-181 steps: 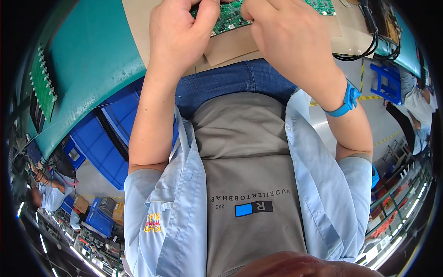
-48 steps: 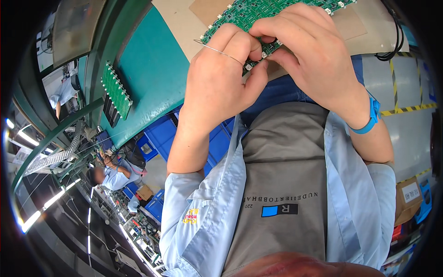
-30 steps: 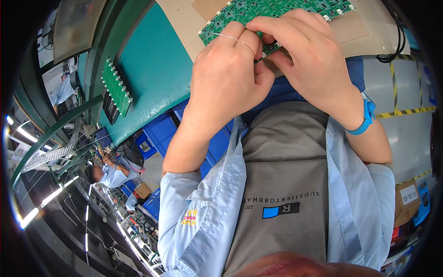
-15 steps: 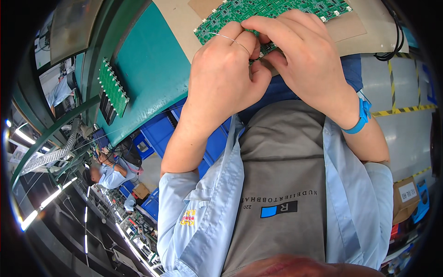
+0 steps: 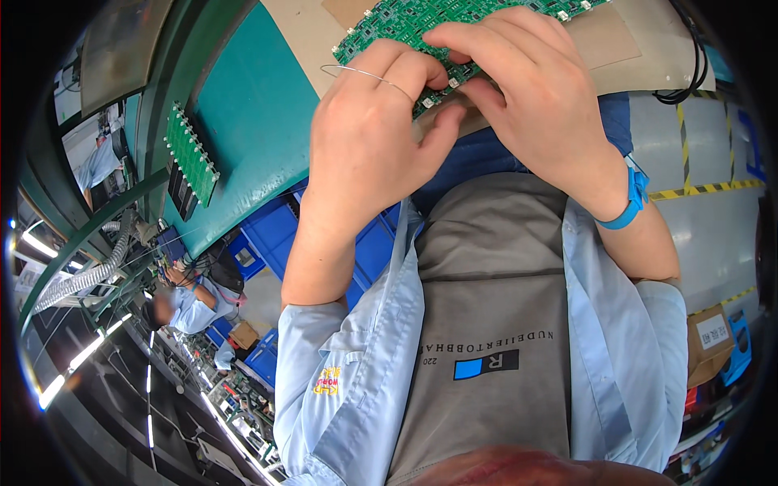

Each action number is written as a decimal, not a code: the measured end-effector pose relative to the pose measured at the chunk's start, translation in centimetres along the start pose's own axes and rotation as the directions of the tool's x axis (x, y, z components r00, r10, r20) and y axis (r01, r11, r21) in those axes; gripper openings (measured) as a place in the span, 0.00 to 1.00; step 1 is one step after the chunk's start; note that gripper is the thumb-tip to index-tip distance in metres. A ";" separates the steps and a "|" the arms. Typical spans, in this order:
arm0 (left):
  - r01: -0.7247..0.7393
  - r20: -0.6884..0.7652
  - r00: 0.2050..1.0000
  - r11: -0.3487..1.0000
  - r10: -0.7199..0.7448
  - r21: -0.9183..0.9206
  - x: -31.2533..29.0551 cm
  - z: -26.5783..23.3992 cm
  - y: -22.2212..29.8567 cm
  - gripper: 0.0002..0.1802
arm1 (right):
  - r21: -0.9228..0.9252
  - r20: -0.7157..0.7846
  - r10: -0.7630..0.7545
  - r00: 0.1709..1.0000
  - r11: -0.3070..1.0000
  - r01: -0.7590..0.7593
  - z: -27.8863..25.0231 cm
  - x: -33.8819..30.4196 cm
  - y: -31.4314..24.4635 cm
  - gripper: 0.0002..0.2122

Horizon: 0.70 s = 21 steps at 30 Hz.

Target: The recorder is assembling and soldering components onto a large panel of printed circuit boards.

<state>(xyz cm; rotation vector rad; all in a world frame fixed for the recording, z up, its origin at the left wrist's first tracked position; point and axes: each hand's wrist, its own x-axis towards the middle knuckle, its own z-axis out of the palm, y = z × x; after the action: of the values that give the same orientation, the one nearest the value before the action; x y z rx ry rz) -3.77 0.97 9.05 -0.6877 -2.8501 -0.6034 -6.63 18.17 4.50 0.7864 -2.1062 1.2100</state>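
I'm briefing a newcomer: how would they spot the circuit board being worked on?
From the teal bench, look right to the tan sheet. Over it, at the picture's top, is the green circuit board. Unlike the second board farther left, it has the left hand and right hand at its near edge.

Electronics workshop: circuit board (image 5: 389, 29), teal bench mat (image 5: 251, 105), yellow-black floor tape (image 5: 713, 189), blue bins (image 5: 271, 231), co-worker (image 5: 194, 312).

A passage lies across the green surface (image 5: 247, 121), between the left hand (image 5: 365, 121) and the connector-edged board (image 5: 190, 154) at far left. Left and right hand (image 5: 535, 97) obstruct the circuit board's (image 5: 385, 31) near edge; black cables (image 5: 694, 77) cross the brown sheet's (image 5: 656, 53) right end.
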 end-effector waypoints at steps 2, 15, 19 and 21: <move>0.036 -0.039 0.998 0.997 -0.039 -0.065 -0.3 -0.1 -0.5 0.09 | 0.008 0.000 -0.021 1.000 1.000 0.021 -0.2 0.2 0.3 0.09; 0.347 0.301 0.801 -0.008 -0.518 -0.938 -10.3 3.4 -3.4 0.30 | 0.001 -0.747 -0.459 0.481 0.723 0.691 7.1 2.7 6.2 0.01; 0.211 0.414 0.857 -0.525 -0.306 -0.825 -7.2 3.4 -0.6 0.33 | 0.046 -0.587 -0.510 0.629 0.755 0.654 5.2 2.7 4.1 0.03; 0.174 0.416 0.883 -0.672 -0.217 -0.720 -6.0 2.8 -0.1 0.34 | 0.049 -0.466 -0.528 0.710 0.786 0.616 3.5 2.4 3.5 0.04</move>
<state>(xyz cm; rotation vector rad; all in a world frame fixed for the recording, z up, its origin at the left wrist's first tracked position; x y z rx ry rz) 1.40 -0.36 5.04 0.2695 -0.9537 -3.4222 -11.43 16.01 2.84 1.0564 -1.2414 1.1142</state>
